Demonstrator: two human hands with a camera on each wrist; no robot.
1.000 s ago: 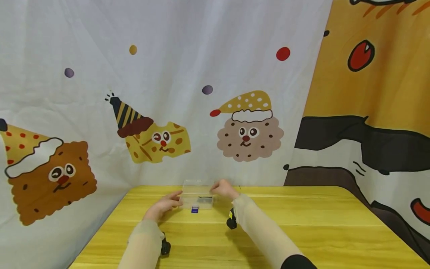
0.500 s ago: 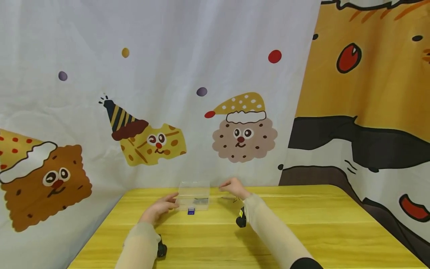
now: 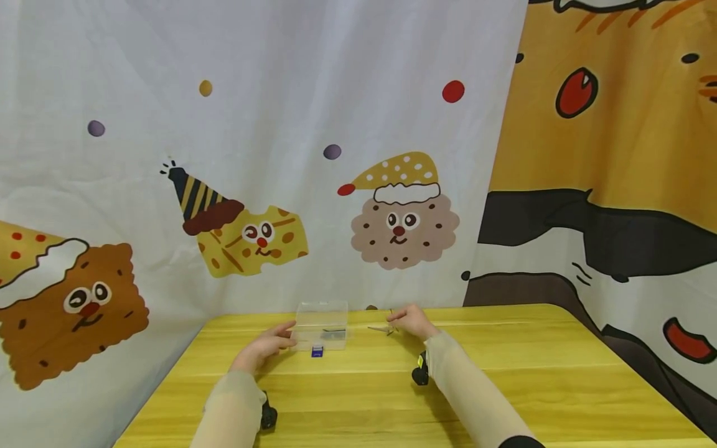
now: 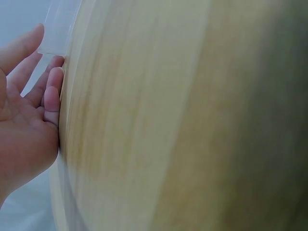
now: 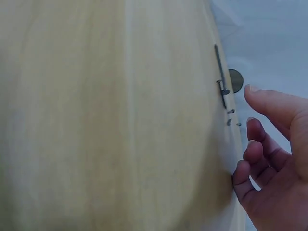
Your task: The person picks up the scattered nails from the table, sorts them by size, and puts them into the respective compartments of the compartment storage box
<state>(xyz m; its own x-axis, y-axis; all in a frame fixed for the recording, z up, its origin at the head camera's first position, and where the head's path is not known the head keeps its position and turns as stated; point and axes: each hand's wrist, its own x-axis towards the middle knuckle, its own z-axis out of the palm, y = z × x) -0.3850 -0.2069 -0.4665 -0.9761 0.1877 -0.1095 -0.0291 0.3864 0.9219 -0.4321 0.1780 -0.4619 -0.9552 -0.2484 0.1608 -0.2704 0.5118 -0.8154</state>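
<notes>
The person's right hand (image 3: pixel 414 320) is over the right rear of the tabletop (image 3: pixel 358 398), beside a scatter of small metal pieces. The right wrist view shows a thin, dark, straight metal rod (image 5: pixel 219 72) with several short, dark, nail-like metal bits (image 5: pixel 230 111) around it, near the tabletop's edge. The thumb and fingertips are moderately apart, fingers bent loosely, with nothing visible between them. The left hand (image 3: pixel 263 348) lies at the left side of a clear, rectangular plastic box (image 3: pixel 336 345), its fingers relaxed and gripping nothing; whether they touch the wall is hard to tell.

The step in hand looks like sorting out these slender pieces. Handling them well probably calls for a precise pinch with thumb and index tips, one piece at a time, without sweeping neighbours over the edge. The left hand would serve best as a light stop against the box, since so light a container likely slides easily.

The box stands left of the metal pieces, its clear plastic lid (image 3: pixel 322 313) raised at the back and a small blue tab (image 3: pixel 317 351) at its front. Inside, toward the right, lies a dark, thin item (image 3: pixel 334 331), too small to identify; any dividers are unclear.
</notes>
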